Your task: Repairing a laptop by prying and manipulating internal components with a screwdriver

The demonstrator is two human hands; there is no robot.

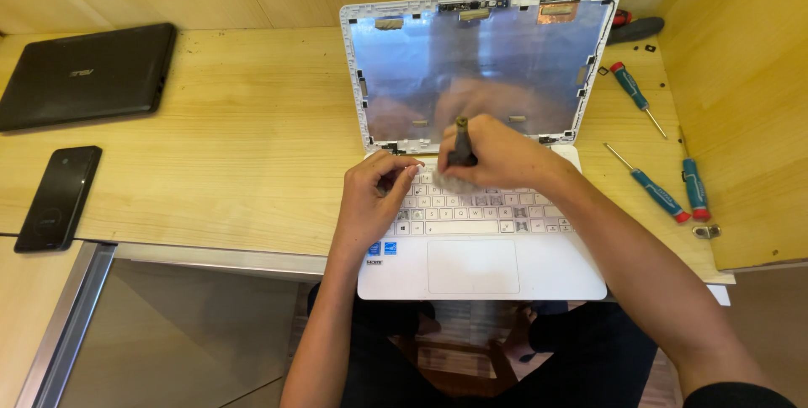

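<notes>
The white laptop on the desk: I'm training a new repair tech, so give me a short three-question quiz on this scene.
1. True or false: the white laptop has its screen panel fitted in the lid.
2. Which hand grips the dark tool? A) left hand B) right hand C) neither
3. Fill in: the black phone lies on the person's ____ side of the white laptop.

Key:
1. False; the lid shows bare silvery backing.
2. B; the right hand holds it upright over the keyboard, while the left hand rests on the keys.
3. Left, below the closed black laptop.
</notes>
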